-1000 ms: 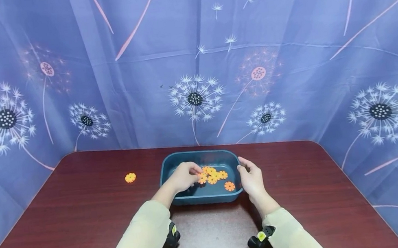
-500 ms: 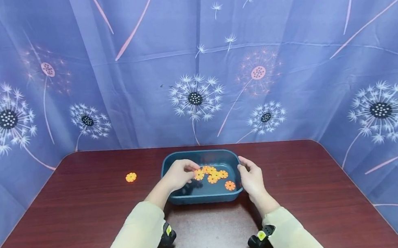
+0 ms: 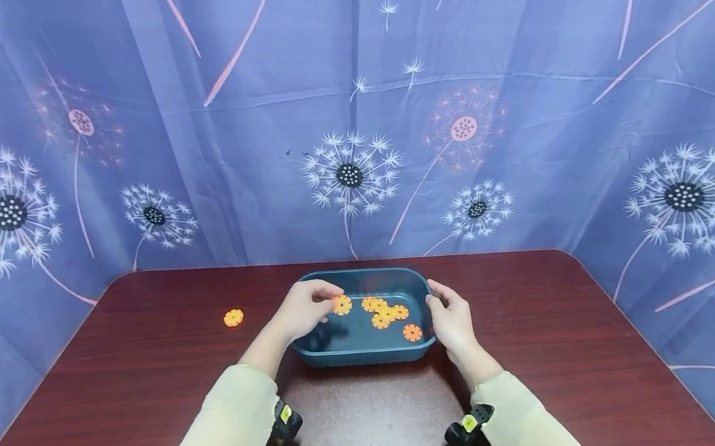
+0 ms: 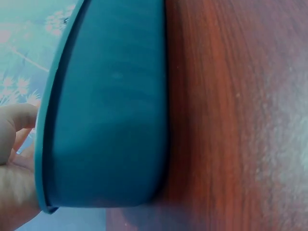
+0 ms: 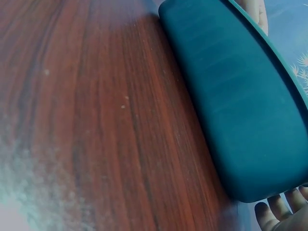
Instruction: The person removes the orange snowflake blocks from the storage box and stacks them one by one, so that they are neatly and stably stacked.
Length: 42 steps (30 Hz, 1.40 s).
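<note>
A dark teal plastic tub (image 3: 366,355) sits on the table, its long side towards me. Over the tub's left end, my left hand (image 3: 302,310) pinches an orange flower-shaped disc (image 3: 342,305) between thumb and fingertips. Several similar discs (image 3: 381,314) lie clustered on the tub floor, with a single disc (image 3: 413,332) nearer the front right corner. My right hand (image 3: 453,322) grips the tub's right end at the rim; in the right wrist view its fingers (image 5: 278,208) lie against the outer wall. In the left wrist view the tub wall (image 4: 108,106) hides the pinched disc.
One flower-shaped disc (image 3: 233,318) lies on the dark red-brown table (image 3: 170,377), left of the tub. A blue dandelion-print curtain (image 3: 244,155) hangs behind the table and along both sides.
My left hand has lifted the pinched disc away from the cluster and moved it left, towards the tub's left end. My right hand has stayed at the rim.
</note>
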### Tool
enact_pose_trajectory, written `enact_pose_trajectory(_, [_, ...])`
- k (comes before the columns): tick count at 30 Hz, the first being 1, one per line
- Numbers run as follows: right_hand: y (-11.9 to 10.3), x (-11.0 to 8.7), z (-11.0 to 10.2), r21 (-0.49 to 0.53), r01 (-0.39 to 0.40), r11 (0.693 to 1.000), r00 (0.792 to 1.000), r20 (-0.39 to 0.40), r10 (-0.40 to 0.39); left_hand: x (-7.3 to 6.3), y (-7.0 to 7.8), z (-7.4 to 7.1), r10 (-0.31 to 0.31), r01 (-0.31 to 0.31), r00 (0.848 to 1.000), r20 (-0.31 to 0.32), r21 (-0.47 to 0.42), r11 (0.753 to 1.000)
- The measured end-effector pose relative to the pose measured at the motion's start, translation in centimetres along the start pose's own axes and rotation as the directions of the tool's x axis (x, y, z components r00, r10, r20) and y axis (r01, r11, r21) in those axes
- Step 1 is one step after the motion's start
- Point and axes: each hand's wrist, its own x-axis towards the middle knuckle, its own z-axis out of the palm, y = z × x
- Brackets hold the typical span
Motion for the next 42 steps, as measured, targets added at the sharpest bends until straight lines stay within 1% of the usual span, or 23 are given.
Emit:
enact_pose_trajectory(3, [0.1,0.0,0.0,-0.005,-0.002,1.000,1.000,-0.003,0.002,-0.1,0.1,-0.4,-0.004,0.004,1.000,-0.014,-0.010,1.000])
enact_pose_trajectory(11, [0.0,0.1,-0.1,0.008,-0.024,1.000,1.000,0.019,0.024,-0.7,0.2,-1.5,0.011,-0.012,0.999,-0.030,-0.033,0.999])
enact_pose_trajectory(14, [0.0,0.2,-0.1,0.010,-0.023,1.000,1.000,0.021,0.022,-0.9,0.1,-2.0,0.014,-0.015,0.999,-0.047,-0.031,0.999])
enact_pose_trajectory(17, [0.1,0.3,-0.2,0.005,-0.019,1.000,1.000,0.018,0.019,-0.9,-0.1,-2.4,0.008,-0.010,0.997,-0.070,-0.024,1.000])
enact_pose_trajectory(22, [0.0,0.3,-0.2,0.002,-0.013,1.000,1.000,0.017,0.012,-0.9,-0.6,-3.2,-0.019,0.015,0.994,-0.109,-0.035,0.999])
enact_pose_trajectory(27, [0.0,0.1,0.0,0.008,-0.025,1.000,1.000,0.018,0.025,-1.5,-1.1,-4.3,-0.022,0.015,0.990,-0.140,-0.054,0.998])
enact_pose_trajectory(33, [0.2,0.1,0.0,0.014,-0.039,0.999,0.999,0.027,0.039,-2.0,-1.9,-5.9,-0.012,-0.005,0.981,-0.192,-0.084,0.996])
enact_pose_trajectory(36, [-0.1,0.3,-0.1,0.010,-0.029,1.000,0.999,0.017,0.028,-2.0,-2.3,-6.8,-0.008,-0.014,0.974,-0.226,-0.097,0.995])
enact_pose_trajectory(39, [0.0,0.3,-0.1,0.004,-0.021,1.000,1.000,0.016,0.021,-2.3,-3.0,-7.5,-0.022,-0.001,0.966,-0.257,-0.091,0.996])
enact_pose_trajectory(42, [0.2,0.2,-0.2,0.003,-0.034,0.999,0.999,0.020,0.034,-2.7,-3.7,-8.0,-0.055,0.035,0.959,-0.278,-0.078,0.996])
